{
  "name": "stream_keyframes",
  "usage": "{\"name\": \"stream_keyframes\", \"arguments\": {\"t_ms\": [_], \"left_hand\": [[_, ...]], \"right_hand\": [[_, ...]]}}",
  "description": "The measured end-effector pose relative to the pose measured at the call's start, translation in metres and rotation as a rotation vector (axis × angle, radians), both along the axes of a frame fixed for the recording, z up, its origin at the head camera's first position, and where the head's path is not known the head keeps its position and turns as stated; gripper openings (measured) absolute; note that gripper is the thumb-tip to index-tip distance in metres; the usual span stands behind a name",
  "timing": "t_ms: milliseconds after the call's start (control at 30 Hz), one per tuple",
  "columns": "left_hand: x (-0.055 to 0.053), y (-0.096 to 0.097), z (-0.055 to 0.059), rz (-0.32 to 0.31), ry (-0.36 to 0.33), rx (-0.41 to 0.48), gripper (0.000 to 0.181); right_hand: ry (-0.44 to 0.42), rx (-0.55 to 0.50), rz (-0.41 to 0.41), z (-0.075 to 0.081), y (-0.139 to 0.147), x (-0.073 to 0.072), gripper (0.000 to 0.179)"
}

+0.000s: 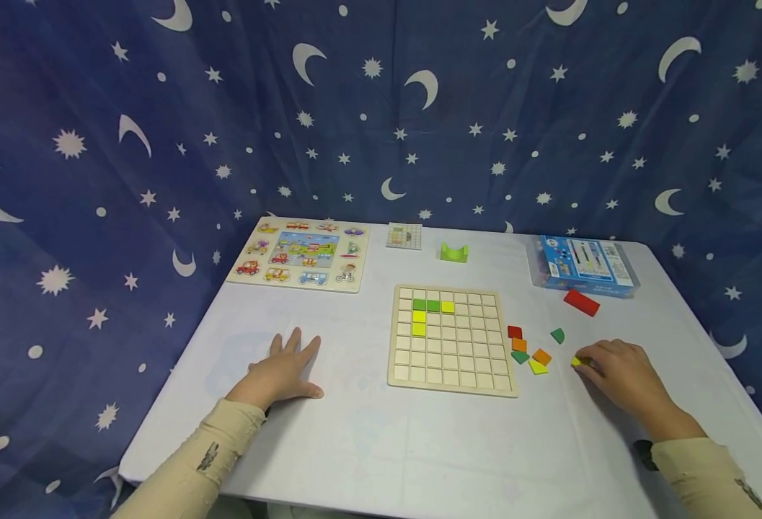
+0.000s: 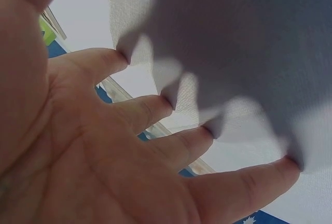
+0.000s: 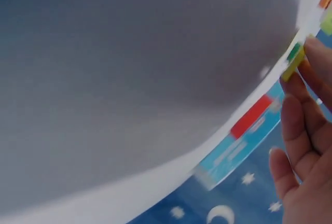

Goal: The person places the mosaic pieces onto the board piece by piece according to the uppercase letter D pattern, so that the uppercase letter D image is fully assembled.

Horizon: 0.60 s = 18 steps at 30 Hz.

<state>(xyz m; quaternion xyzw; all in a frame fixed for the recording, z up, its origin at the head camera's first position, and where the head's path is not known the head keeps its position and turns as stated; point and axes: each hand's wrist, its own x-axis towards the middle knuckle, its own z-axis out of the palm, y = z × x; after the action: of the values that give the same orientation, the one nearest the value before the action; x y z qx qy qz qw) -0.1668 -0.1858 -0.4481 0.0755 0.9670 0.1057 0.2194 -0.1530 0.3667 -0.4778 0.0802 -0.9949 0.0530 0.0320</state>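
Observation:
In the head view my left hand (image 1: 281,373) rests on the white tablecloth with its fingers spread; in the left wrist view its fingertips (image 2: 210,129) press the cloth. My right hand (image 1: 626,380) pinches a small yellow tile (image 1: 576,361) between thumb and finger, just above the table at the right; the tile (image 3: 294,64) is blurred in the right wrist view. Between the hands lies a wooden grid board (image 1: 456,360) with green and yellow squares in its upper left. Beside its right edge are loose pieces: a red tile (image 1: 515,332), orange tiles (image 1: 519,345), a yellow piece (image 1: 538,367) and green pieces (image 1: 558,335).
A vehicle picture puzzle (image 1: 244,254) lies at the back left. Near the back edge are a small pattern card (image 1: 404,236) and a green holder (image 1: 454,253). A clear box with blue packaging (image 1: 585,265) stands back right, a red block (image 1: 581,303) before it.

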Motion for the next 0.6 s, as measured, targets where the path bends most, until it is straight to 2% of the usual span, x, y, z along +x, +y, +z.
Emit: {"name": "stream_keyframes", "arguments": {"t_ms": [167, 433, 600], "left_hand": [[0.000, -0.002, 0.000, 0.003, 0.003, -0.007, 0.102], [0.000, -0.002, -0.003, 0.004, -0.004, 0.006, 0.101], [0.001, -0.001, -0.002, -0.001, 0.000, 0.005, 0.101]], "right_hand": [[0.054, -0.018, 0.059, 0.007, -0.044, -0.008, 0.024], [0.251, -0.075, 0.390, 0.002, -0.144, -0.023, 0.016], [0.264, -0.052, 0.484, 0.004, -0.194, -0.035, 0.010]]}}
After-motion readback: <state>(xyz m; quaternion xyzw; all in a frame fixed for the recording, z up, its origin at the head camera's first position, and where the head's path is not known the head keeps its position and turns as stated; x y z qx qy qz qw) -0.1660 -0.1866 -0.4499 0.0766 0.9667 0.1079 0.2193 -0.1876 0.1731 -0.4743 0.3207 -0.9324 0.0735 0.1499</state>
